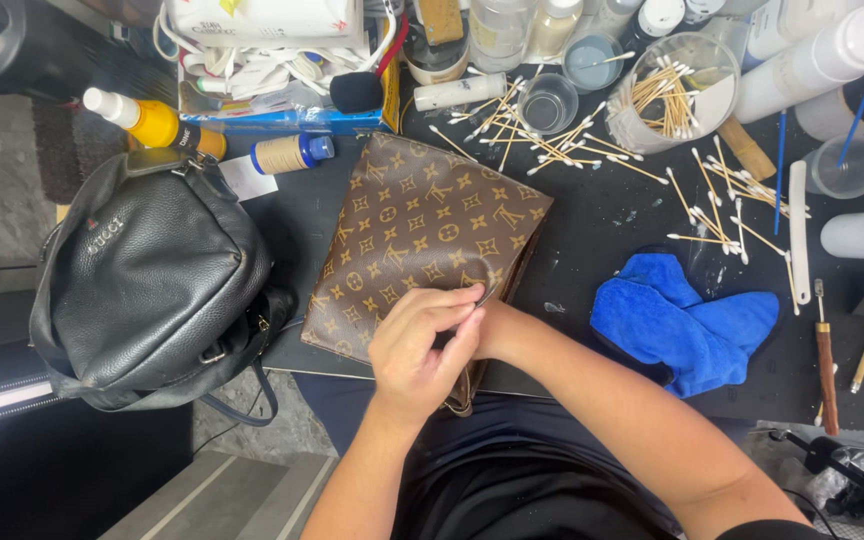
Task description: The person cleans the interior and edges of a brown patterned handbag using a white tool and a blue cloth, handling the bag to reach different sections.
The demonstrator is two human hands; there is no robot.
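My left hand (420, 345) is curled nearly closed, fingertips pinched on the near edge of the brown patterned pouch (430, 232), which lies flat at the middle of the dark worktable (612, 225). My right hand (487, 322) is tucked behind the left at the same edge; its grip is hidden, so I cannot tell what it holds. Used cotton swabs (552, 140) lie scattered beyond the pouch, and a blue cloth (687, 320) sits crumpled to the right, suggesting cleaning is well under way. The edge under my fingers seems the part in hand. A black leather backpack (152, 280) rests untouched on the left.
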